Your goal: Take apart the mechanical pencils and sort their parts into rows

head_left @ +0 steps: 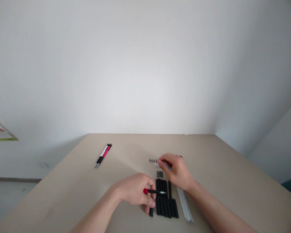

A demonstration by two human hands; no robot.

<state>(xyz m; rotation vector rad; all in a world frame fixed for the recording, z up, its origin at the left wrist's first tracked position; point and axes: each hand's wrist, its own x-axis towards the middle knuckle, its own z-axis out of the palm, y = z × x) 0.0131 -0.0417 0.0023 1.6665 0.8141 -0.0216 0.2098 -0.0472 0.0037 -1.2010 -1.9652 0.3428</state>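
My left hand (139, 189) is closed around a pen body (152, 191) with a red part and a black front section; a pale refill tip shows at its right end. Under its fingertips stands or lies a black grip sleeve (151, 212). My right hand (176, 168) has thumb and forefinger pinched together at a row of small grey cone tips (152, 160) and small white pieces (156, 164); what the pinch holds, if anything, is hidden. Below that hand a bit of a blue part (168, 166) shows.
Springs (159, 174), black tubes (161, 186), black grips (165, 207) and white refills (185, 207) lie in groups between and below my hands. Two pens, one white (101, 155) and one pink (106, 152), lie at the left. A wall (145, 81) rises behind the table (126, 145).
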